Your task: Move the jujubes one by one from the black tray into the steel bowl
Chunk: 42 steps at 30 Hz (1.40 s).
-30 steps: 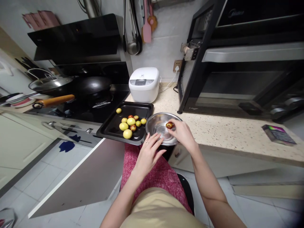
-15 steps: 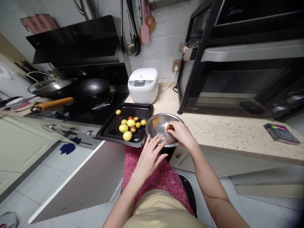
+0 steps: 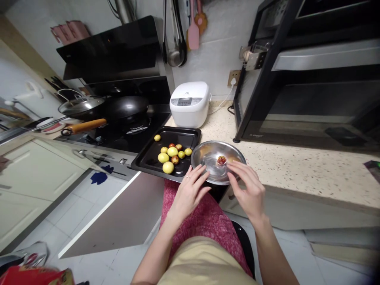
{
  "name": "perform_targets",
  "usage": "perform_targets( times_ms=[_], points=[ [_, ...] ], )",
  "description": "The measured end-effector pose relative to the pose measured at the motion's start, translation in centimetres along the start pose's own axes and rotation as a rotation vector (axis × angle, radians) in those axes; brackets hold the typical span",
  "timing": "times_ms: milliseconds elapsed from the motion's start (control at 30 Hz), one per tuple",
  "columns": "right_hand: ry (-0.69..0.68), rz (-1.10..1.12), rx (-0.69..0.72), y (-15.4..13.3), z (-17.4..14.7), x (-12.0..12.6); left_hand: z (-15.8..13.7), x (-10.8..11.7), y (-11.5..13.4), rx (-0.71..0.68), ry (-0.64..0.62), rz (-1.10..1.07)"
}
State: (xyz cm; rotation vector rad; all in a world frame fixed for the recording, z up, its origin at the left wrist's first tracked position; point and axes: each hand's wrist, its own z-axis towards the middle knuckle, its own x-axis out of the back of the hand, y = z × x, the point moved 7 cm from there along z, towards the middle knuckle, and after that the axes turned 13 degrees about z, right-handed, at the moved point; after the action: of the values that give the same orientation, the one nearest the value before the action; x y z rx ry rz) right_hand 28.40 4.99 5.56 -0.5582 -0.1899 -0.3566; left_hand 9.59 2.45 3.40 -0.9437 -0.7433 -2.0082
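A shiny metal bowl (image 3: 204, 152) stands at the counter's front edge, with a small red-brown mottled fruit (image 3: 221, 160) lying inside it. My right hand (image 3: 247, 190) is open over the bowl's right rim, fingertips near the fruit but apart from it. At the front left of the bowl is my left hand (image 3: 190, 192), fingers spread and a ring on one finger; whether it touches the rim I cannot tell. Left of the bowl, a black baking tray (image 3: 148, 158) bears several round yellow fruits (image 3: 168, 167) and a few reddish ones (image 3: 175, 160).
Behind the tray sits a white rice cooker (image 3: 190, 105). A black oven (image 3: 311, 107) takes up the right side of the counter (image 3: 285, 162). On the left hob stand a wok (image 3: 127, 107) and a lidded pan (image 3: 81, 107). A cabinet door (image 3: 115, 217) hangs open below the tray.
My right hand has let go of the mottled fruit, which now lies in the bowl, and has drawn back to the right. The view has shifted left.
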Motion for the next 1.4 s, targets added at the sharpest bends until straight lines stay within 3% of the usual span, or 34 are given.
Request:
perform_targets(
  times_ms=[100, 233, 333, 433, 600, 833, 967, 1100, 1167, 1300, 1400],
  points=[
    [0.104, -0.08, 0.074, 1.0, -2.4, 1.5, -0.1, 1.5, -2.9, 0.117, 0.07, 0.027],
    [0.142, -0.17, 0.128, 4.3, -3.8, 3.4, 0.1, 3.4, -7.6, 0.382, 0.093, 0.177],
    [0.128, -0.203, 0.188, 6.5, -3.4, 4.0, 0.7, 3.5, -9.9, 0.536, -0.033, 0.346],
    [0.077, -0.215, 0.254, 7.8, -2.2, 3.7, 1.6, 2.6, -10.9, 0.58, -0.182, 0.442],
    [-0.064, -0.191, 0.264, 8.3, -0.4, 2.6, 2.5, 1.5, -11.3, 0.585, -0.27, 0.537],
    [-0.244, -0.098, 0.208, 8.6, -0.8, 1.6, 2.8, 0.7, -11.6, 0.557, -0.295, 0.526],
    [-0.248, -0.026, 0.18, 8.9, -1.0, 1.6, 3.2, 1.2, -11.7, 0.492, -0.147, 0.379],
    [-0.256, 0.027, 0.138, 9.1, -0.9, 1.6, 4.1, 2.7, -10.3, 0.388, 0.107, 0.053],
    [-0.257, 0.047, 0.121, 9.1, -0.9, 1.7, 5.0, 2.9, -9.0, 0.34, 0.143, -0.112],
    [-0.256, 0.072, 0.101, 9.2, -0.8, 1.7, 7.8, 1.4, -5.8, 0.215, 0.01, -0.276],
    [-0.246, 0.085, 0.106, 9.2, -0.8, 1.7, 9.9, -0.8, -4.3, 0.116, -0.147, -0.278]
  ],
)
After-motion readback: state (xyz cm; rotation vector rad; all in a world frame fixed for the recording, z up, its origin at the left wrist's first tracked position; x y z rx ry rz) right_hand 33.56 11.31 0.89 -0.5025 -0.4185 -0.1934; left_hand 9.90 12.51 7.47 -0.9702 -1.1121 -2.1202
